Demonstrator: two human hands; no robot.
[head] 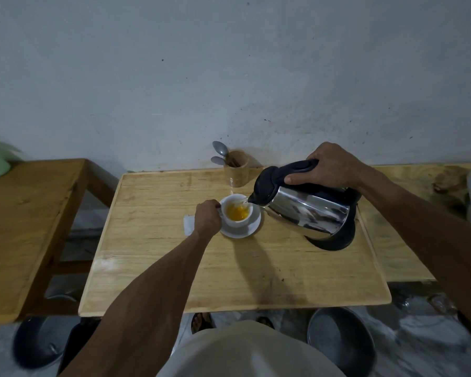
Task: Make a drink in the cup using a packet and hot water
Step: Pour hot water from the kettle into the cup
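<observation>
The pour is under way: the right hand [331, 165] grips the black handle of a steel electric kettle [306, 205], fingers wrapped tight, and tips it so the spout hangs over the far right rim of the white cup [237, 212], where a thin stream of water falls onto orange-yellow contents. The cup stands on a white saucer [252, 228] near the middle of the wooden table [174, 254], and the left hand [207, 217] steadies it, fingers curled closed at the cup's left side, probably on its handle, which is hidden. The level looks low, so the pour likely has a way to go; next the kettle must be levelled before the cup brims, set down clear of the saucer, and the drink stirred. A white packet [188, 225], seemingly spent, lies just behind the left hand. Spoons [218, 153] stand in a wooden holder [236, 168] against the wall beyond the cup, reachable past the kettle. Nothing blocks the pour.
</observation>
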